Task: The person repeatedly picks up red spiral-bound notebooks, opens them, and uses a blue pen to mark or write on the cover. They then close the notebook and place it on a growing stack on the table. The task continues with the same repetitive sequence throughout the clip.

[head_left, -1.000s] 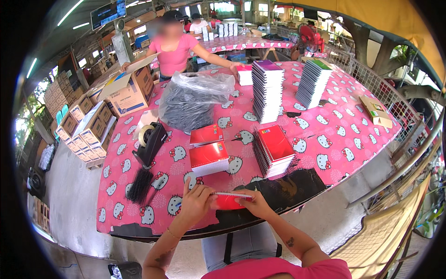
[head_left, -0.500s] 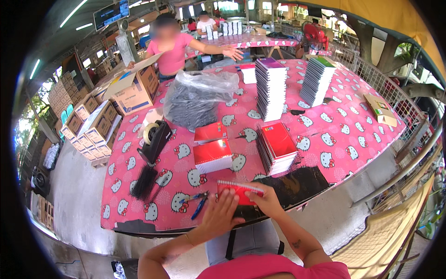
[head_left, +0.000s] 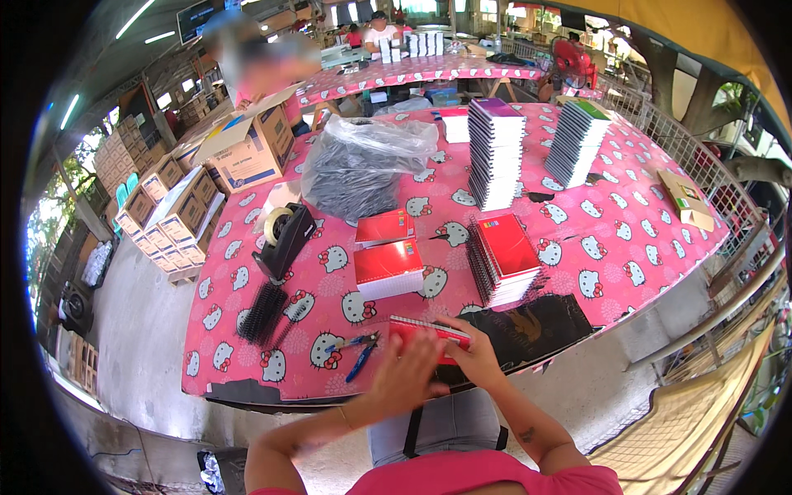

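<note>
A small red notebook with a row of holes or rings along its far edge is held at the table's near edge. My right hand grips its right end, thumb across the cover. My left hand, slightly blurred, lies over the left part with fingers stretched out. Pliers with blue handles lie just left of that hand. Beyond the notebook are stacks of red-covered notebooks without visible coils. A spiral-bound red notebook stack stands to the right. Black binding coils lie at left.
A black tape dispenser and a plastic bag of dark coils sit further back. Tall notebook stacks rise at the far right. A black sheet lies near my right hand. Another person stands behind an open carton.
My left hand has shifted slightly right across the notebook, its fingers now blurred. The notebook looks more tilted. The person across the table has turned and moved left, drawing back the outstretched arm.
</note>
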{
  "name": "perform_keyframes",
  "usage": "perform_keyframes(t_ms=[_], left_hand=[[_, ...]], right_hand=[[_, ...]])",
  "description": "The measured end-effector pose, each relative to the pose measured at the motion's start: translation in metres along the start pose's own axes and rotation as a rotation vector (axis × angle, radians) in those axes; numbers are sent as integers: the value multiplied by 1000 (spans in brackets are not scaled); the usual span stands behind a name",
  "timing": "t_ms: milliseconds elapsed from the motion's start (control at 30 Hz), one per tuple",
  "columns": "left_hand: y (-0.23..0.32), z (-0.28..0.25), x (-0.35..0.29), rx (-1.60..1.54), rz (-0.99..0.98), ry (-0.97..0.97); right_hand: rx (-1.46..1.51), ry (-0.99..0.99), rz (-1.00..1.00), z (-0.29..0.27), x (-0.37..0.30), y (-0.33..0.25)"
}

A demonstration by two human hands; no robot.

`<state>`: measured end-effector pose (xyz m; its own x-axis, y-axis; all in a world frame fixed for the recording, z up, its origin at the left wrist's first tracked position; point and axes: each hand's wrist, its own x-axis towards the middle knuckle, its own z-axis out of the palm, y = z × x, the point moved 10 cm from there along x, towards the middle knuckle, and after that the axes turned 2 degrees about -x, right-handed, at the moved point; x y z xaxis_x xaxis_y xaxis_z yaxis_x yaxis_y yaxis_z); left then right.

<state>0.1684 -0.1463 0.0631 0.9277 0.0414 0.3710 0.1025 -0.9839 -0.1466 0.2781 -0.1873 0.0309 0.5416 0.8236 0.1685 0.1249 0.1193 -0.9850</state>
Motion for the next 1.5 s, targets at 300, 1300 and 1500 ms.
perform_keyframes(t_ms=[300,1300,1500], left_hand=[[13,26,-12,-188,5,38],[-32,1,33,-869,-28,197],[-48,18,14,-1303,-318,294]], right_hand=[[16,-20,-22,1,4,10],[221,-359,-66,-21,4,-11],[110,-289,-397,-8,6,-56]])
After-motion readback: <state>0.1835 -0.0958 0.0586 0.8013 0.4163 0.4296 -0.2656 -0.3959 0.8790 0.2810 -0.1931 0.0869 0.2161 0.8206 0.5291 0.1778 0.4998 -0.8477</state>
